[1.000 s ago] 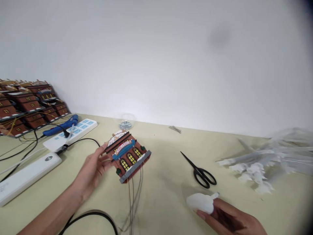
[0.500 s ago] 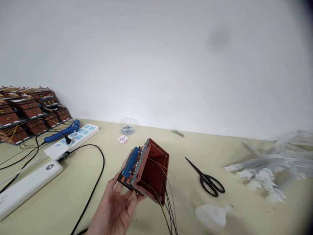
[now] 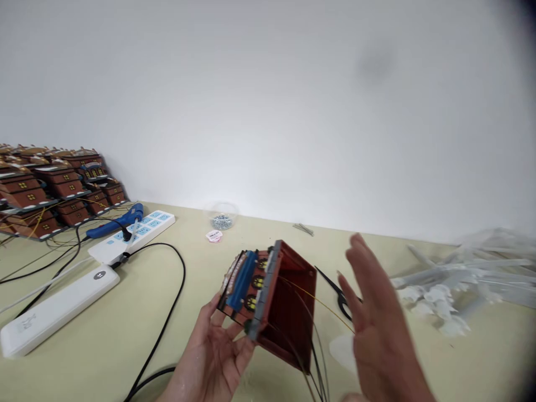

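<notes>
My left hand point(image 3: 211, 357) grips a small brown model theatre house point(image 3: 272, 307) from below, tilted so its hollow underside faces right. Thin wires point(image 3: 312, 357) trail down from inside it. My right hand point(image 3: 377, 318) hovers just right of the house, fingers stretched out and slightly blurred, holding nothing. A white lump point(image 3: 341, 352) lies on the table partly behind that hand. Black scissors point(image 3: 335, 287) lie behind the right hand, mostly hidden.
Two white power strips point(image 3: 58, 307) point(image 3: 134, 237) and a blue glue gun point(image 3: 115, 221) lie at left with black cables point(image 3: 167, 318). Stacked model houses point(image 3: 46, 190) sit far left. A small bowl of silver bits point(image 3: 220, 219) stands by the wall; white plastic parts point(image 3: 456, 279) pile at right.
The left hand has turned the house from front-up to underside facing right and lifted it nearer. The right hand let go of the white lump and has risen beside the house.
</notes>
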Tool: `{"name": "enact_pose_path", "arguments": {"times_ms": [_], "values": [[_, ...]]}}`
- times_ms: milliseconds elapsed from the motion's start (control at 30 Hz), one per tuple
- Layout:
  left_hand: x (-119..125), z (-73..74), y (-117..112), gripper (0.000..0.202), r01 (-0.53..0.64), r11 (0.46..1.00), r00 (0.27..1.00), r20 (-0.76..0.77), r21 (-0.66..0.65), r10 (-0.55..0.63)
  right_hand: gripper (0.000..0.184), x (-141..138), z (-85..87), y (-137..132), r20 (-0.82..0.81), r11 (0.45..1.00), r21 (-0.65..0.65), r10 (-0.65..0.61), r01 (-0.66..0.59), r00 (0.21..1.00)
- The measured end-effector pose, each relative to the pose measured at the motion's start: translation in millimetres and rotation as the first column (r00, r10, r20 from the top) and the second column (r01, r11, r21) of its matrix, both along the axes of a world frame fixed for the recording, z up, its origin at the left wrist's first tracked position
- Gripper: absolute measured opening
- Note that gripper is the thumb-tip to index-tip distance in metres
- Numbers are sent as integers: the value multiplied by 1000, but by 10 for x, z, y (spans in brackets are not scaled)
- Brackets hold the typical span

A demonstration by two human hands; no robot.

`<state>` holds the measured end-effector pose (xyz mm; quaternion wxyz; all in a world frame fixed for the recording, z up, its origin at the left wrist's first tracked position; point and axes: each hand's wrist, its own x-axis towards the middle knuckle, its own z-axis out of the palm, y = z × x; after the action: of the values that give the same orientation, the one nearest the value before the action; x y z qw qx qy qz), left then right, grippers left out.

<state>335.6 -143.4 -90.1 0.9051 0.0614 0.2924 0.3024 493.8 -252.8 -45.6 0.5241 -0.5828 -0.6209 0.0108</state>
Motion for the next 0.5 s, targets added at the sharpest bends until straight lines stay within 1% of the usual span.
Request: {"name": "enact_pose_path", "arguments": {"times_ms": [67, 100, 133, 167, 233, 267, 333, 367, 400, 433, 467, 500], "values": [[-12, -70, -23, 29, 84, 996, 996, 42, 5, -84, 88, -144, 34, 115, 50, 995, -91, 38, -34, 998], [-22, -103, -32, 26, 119, 993, 990, 76, 19, -120, 93, -194, 32, 152, 80, 991, -128, 33, -22, 996], [-36, -131, -41, 25, 148, 988, 982, 111, 39, -151, 97, -222, 23, 179, 115, 989, -147, 6, 11, 993], [-52, -154, -48, 28, 174, 983, 973, 143, 62, -181, 99, -223, 12, 198, 146, 987, -149, -40, 62, 988], [-85, -178, -55, 38, 230, 968, 952, 184, 106, -246, 97, -149, 1, 207, 177, 982, -116, -126, 148, 976], [-98, -180, -53, 39, 265, 957, 938, 199, 123, -285, 94, -84, 7, 193, 174, 980, -106, -148, 168, 974], [-113, -164, -29, 35, 309, 938, 916, 214, 159, -339, 92, 66, 48, 121, 183, 980, -102, -148, 169, 972], [-113, -146, -4, 35, 301, 938, 922, 198, 171, -332, 92, 135, 80, 64, 217, 977, -115, -151, 178, 965], [-110, -123, 32, 40, 279, 945, 939, 160, 169, -305, 91, 193, 113, -2, 282, 975, -111, -154, 191, 947], [-105, -96, 76, 49, 243, 957, 960, 100, 157, -260, 91, 236, 144, -72, 372, 976, -95, -147, 195, 916], [-99, -67, 128, 57, 193, 970, 980, 27, 145, -199, 87, 265, 170, -141, 447, 971, -107, -144, 213, 883], [-94, -37, 185, 60, 131, 982, 991, -50, 137, -125, 84, 280, 188, -202, 518, 971, -112, -126, 213, 846]]}}
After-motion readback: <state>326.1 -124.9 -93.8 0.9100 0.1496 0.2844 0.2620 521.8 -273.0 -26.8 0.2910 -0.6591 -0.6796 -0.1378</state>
